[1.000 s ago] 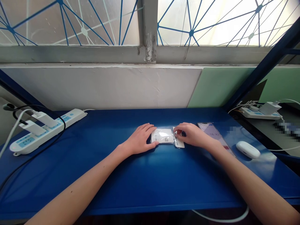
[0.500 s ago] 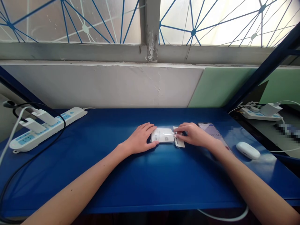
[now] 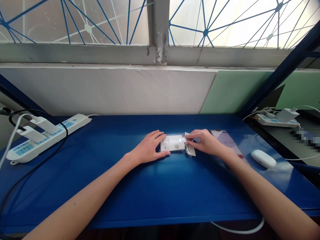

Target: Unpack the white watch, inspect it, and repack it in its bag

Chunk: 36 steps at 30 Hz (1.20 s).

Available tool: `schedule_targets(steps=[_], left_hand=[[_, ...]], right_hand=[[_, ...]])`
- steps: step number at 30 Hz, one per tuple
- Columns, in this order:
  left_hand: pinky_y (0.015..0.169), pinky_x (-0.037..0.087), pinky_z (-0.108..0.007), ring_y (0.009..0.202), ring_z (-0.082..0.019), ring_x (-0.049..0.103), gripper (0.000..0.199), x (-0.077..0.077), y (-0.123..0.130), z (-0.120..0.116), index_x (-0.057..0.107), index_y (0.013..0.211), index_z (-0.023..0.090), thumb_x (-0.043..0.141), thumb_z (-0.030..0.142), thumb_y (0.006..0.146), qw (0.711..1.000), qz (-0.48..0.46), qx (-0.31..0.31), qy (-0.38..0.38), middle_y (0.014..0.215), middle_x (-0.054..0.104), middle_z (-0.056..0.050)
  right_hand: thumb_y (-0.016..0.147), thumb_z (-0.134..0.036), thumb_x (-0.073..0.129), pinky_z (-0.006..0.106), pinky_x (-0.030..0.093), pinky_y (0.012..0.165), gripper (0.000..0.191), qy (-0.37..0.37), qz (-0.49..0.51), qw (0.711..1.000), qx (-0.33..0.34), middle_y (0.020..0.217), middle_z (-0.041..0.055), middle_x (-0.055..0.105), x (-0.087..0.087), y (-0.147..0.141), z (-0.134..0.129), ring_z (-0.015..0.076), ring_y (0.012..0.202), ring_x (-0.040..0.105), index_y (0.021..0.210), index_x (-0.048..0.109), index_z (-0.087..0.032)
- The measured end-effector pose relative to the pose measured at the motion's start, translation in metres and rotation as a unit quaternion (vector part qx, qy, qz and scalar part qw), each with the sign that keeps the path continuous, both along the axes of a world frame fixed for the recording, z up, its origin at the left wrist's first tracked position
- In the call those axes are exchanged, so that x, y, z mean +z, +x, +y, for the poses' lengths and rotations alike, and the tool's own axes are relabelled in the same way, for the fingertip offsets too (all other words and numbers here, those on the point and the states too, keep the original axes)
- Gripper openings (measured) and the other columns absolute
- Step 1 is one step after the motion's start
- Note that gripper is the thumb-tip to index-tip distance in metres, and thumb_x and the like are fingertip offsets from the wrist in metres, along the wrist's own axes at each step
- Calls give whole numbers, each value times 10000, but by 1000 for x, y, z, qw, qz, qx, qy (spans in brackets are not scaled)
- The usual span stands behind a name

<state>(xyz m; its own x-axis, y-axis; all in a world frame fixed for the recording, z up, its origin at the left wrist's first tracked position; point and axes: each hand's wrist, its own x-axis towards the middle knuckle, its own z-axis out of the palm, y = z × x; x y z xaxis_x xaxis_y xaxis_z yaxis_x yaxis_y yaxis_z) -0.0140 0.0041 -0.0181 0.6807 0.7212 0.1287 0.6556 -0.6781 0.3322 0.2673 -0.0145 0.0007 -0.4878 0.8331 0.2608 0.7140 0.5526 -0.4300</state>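
Near the phone [image 3: 225, 138] and white case [image 3: 263, 159], left grip [image 3: 149, 146] holds packet [image 3: 173, 143], right grip [image 3: 206, 141] pinches its end.

Left hand [image 3: 148, 148] lies spread — right hand [image 3: 204, 142] pinches.

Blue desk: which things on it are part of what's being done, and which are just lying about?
Seemingly in use:
- packet, left hand at its left end
- white piece at its right end, by the right hand

Seemingly just lying about:
- phone
- white case
- power strip with chargers
- black cable
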Motion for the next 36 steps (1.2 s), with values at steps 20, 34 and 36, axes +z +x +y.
schedule_targets(steps=[20,34,36], left_hand=[[1116,303,-493,1371,-343,328,759,0,1,0,452,1411,191,521,675,830,1000,-4,8,5,1461,433,-105],[1112,310,-483,1352,-336,355,692,-2,2,3,493,1376,194,522,642,851,1000,-19,12,10,1438,458,-102],[1106,318,-486,1351,-337,356,697,-2,2,3,497,1370,186,529,644,846,1000,-22,13,6,1433,465,-105]], right_hand=[[908,-355,546,309,491,696,280,48,-33,998,12,868,88,726,-2,-4,-3,212,805,648,1017,750,-197],[871,-398,593,339,495,716,364,10,-65,998,-5,924,95,701,-9,-4,0,240,861,637,1138,695,-173],[863,-392,607,327,491,706,347,4,-42,999,-2,913,91,702,-10,-4,1,235,853,637,1115,709,-176]])
